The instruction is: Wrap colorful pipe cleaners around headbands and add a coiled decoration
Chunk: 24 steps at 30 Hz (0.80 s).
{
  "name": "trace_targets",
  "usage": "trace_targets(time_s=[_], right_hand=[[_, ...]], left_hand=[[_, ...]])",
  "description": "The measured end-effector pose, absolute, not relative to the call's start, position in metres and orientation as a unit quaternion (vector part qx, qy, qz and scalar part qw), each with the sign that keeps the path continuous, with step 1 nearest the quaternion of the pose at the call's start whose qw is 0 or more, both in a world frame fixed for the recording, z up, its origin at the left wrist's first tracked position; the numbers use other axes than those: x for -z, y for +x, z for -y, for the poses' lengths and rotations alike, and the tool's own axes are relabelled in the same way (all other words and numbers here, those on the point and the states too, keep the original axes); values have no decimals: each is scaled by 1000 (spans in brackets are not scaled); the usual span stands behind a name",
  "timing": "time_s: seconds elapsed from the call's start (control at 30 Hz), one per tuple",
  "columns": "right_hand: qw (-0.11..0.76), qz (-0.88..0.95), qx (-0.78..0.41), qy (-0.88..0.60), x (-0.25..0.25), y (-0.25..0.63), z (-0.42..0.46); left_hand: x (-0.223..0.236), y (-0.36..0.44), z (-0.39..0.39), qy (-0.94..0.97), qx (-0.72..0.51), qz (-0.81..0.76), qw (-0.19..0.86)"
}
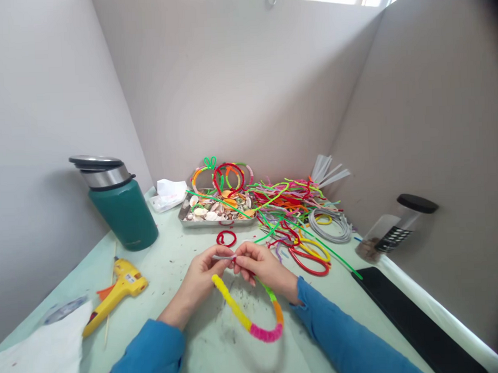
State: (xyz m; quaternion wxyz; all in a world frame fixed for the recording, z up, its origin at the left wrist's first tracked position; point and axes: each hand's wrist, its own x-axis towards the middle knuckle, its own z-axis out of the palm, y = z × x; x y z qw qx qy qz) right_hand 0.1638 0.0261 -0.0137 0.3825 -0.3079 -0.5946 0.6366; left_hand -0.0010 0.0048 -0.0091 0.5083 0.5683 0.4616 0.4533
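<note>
Between my hands is a bent hoop (233,305) wrapped in fuzzy pipe cleaner, with yellow, magenta, orange and green sections. Its yellow end stands free just below my left hand (201,275). The green side runs up under my right hand (262,265). A bare pale-grey length (222,257) of the hoop's core shows at the top, pinched by my left fingers. My right fingers are closed close beside it, around a small red bit (234,258) at the fingertips. My fingers partly hide the join there.
A metal tray (217,223) of shells stands ahead, with finished hoops (229,179) behind. To its right lie heaped pipe cleaners (284,199), red-handled scissors (311,263) and a grey wire coil (330,227). Left are a yellow glue gun (122,286) and green bottle (125,215); right, a clear jar (391,233).
</note>
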Motion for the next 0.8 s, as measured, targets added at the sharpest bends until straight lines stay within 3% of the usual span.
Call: trace_targets(time_s=[0.4,0.8], right_hand=[[379,556,-673,-307,15,161,-23],[428,585,-596,-345,25,148,-21]], left_hand=[[11,-1,-4,601,-443,-427,510],[13,8,-7,558,-476,-465,495]])
